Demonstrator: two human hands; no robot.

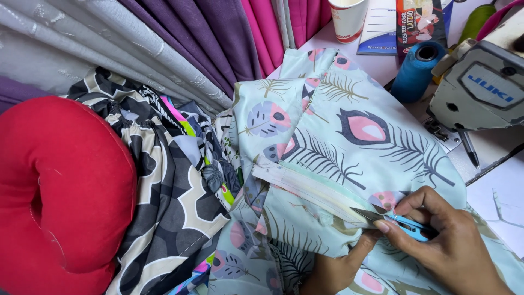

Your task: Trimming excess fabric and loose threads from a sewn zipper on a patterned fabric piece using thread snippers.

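Behind the white surface hang folded curtains, grey, purple and pink. A grey sewing machine stands at the right, a red cushion lies at the left. The light is even and soft.

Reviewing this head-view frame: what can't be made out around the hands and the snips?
- Left hand: mostly under the feather-print fabric and cut by the bottom edge; its grip is unclear.
- Snips: handles covered by the right hand; whether the blades hold thread is too small to tell.
- Sewing machine: cut off by the right edge.
- Cup: cut off by the top edge.
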